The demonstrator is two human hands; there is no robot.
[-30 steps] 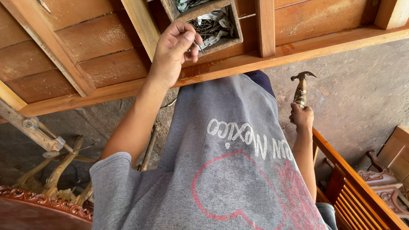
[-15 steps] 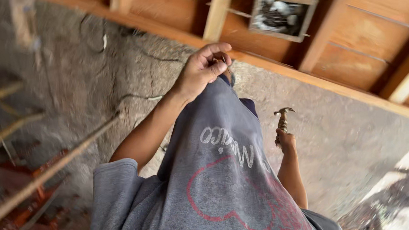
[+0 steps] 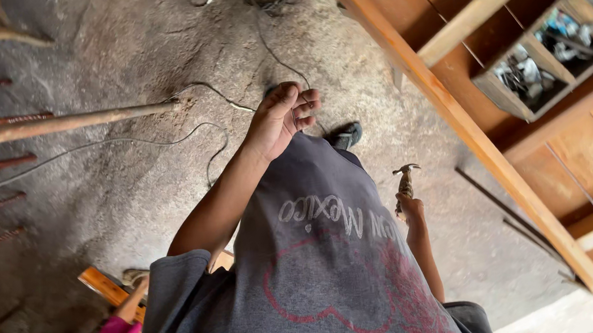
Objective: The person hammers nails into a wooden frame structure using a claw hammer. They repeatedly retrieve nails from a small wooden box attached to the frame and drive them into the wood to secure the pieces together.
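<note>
The left hand (image 3: 282,118) is drawn away from the wooden nail tray (image 3: 549,55), fingers curled on something unseen, while a claw hammer (image 3: 405,182) is gripped in the right hand (image 3: 411,210).

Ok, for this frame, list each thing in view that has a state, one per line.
left hand: raised, fingers curled shut, contents too small to tell
right hand: shut on hammer handle
claw hammer: held upright, head on top
wooden compartment box: open, filled with small hardware
cable: lying loose on floor
</note>
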